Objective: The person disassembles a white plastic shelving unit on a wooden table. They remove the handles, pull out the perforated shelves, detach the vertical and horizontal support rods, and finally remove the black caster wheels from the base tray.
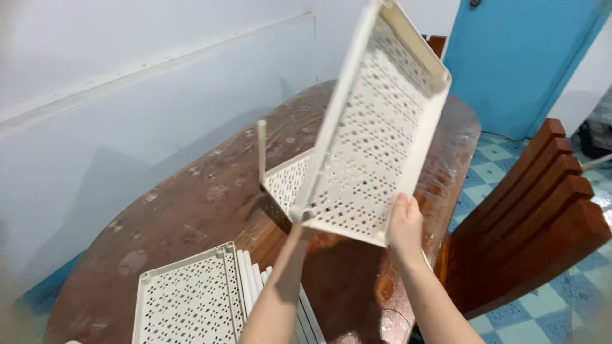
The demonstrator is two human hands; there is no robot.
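A: What is being held?

B: A white perforated plastic tray [376, 127], raised and tilted in the centre of the frame above the brown bench [210, 197]. The right hand [405, 226] has its fingers closed on the near edge; the left hand [299, 223] is at the lower left corner.

A: Anything unclear?

B: The left hand's fingers are hidden behind the tray, so I cannot tell their grip. A second tray [287, 181] is partly covered, and a third [188, 299] at the lower left is cut off.

a perforated tray [376, 127] hangs above the table [210, 191], chair [535, 210] right.
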